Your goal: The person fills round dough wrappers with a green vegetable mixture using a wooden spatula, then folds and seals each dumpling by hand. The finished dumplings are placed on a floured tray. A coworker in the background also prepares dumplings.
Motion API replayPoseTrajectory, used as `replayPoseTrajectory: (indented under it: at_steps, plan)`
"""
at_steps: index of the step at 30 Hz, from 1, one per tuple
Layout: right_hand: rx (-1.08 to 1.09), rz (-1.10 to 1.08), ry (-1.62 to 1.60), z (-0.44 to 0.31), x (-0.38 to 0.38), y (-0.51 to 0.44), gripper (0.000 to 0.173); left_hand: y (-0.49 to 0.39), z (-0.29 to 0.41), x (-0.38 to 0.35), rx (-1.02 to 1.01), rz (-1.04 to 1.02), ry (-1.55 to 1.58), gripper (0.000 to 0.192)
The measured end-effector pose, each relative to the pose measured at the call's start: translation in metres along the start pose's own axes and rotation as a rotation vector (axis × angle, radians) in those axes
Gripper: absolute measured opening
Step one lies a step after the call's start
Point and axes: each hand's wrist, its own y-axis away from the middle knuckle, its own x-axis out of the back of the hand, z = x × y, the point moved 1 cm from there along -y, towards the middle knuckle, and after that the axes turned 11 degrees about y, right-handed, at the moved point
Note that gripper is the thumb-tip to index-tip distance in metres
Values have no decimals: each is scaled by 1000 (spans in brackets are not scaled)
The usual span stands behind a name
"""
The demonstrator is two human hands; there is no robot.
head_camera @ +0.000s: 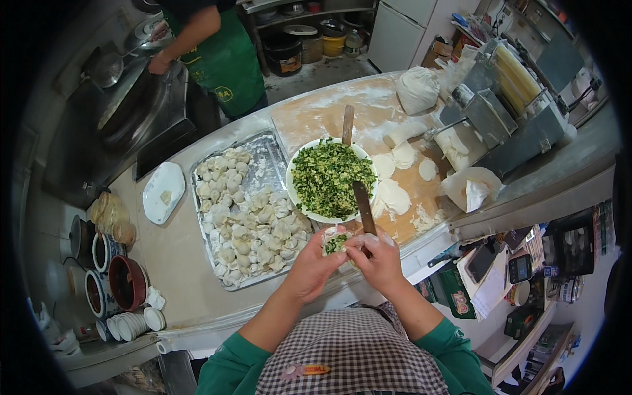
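In my left hand (310,266) lies a round dough wrapper (327,236) cupped around green chopped filling (336,244). My right hand (379,260) grips a flat dark spatula (364,205), its blade pointing away over the bowl's near right side. Its fingertips also touch the wrapper's edge. Just beyond both hands stands a white bowl (290,183) heaped with chopped greens and yellow bits (331,175). A wooden handle (348,122) rises from its far side. To the left, a metal tray (269,160) carries many floured dumplings (256,234).
Loose wrappers (395,197) and a dough roll (406,132) lie on the floured board (316,111), near a dough-rolling machine (513,108). A white plate (164,192) and a red-brown pot (127,282) are left. Another person in a green apron (227,59) stands by a wok (143,106).
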Motion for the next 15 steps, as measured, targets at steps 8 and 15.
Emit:
replayPoseTrajectory:
  at_steps: [8, 15]
  plan:
    - [-49, 107, -28, -16, 2, 1, 12, 8, -2, -13, -141, 13, -349, 34]
    - [159, 170, 61, -31, 2, -14, 12, 10, 0, -7, -118, 18, -134, 28]
